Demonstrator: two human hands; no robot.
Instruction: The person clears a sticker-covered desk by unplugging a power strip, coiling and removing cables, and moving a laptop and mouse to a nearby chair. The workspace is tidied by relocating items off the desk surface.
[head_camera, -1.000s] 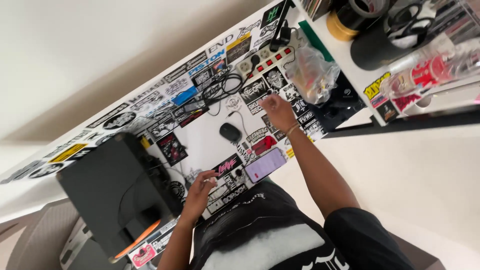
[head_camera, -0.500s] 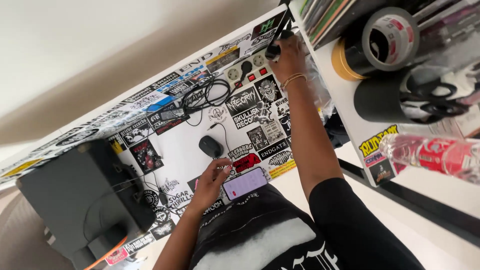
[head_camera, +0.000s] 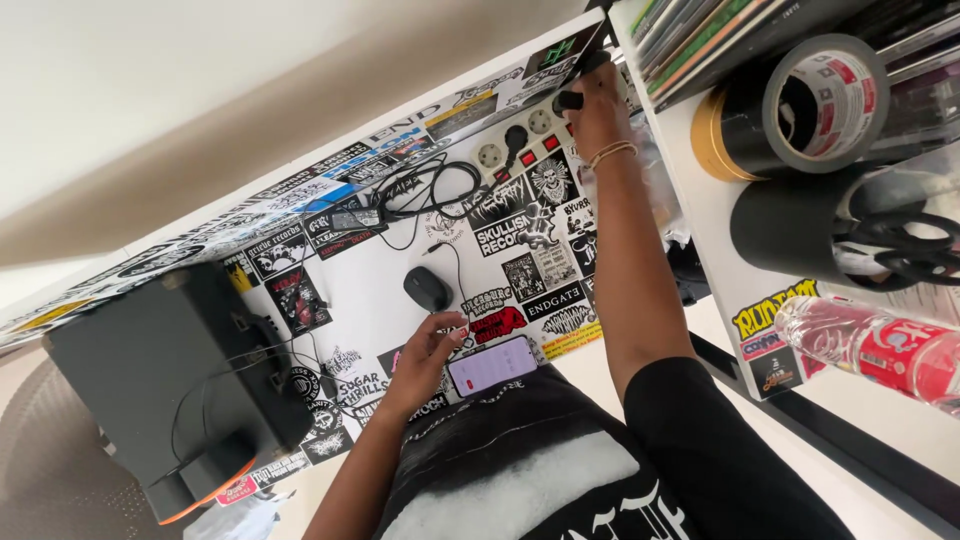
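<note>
My right hand reaches to the far end of a white power strip with red switches, and its fingers are closed on a black plug there. A beaded bracelet sits on that wrist. My left hand rests with its fingers spread on the sticker-covered white desk. Its fingertips are beside a phone with a lit screen, and a black mouse lies just beyond them.
A large black box stands on the desk's left end, with tangled black cables near the power strip. On the right, a white shelf unit holds tape rolls, scissors and a plastic bottle.
My right hand has moved from the middle of the desk out to the far end of the power strip. My left hand has slid right from beside the black box to the phone.
</note>
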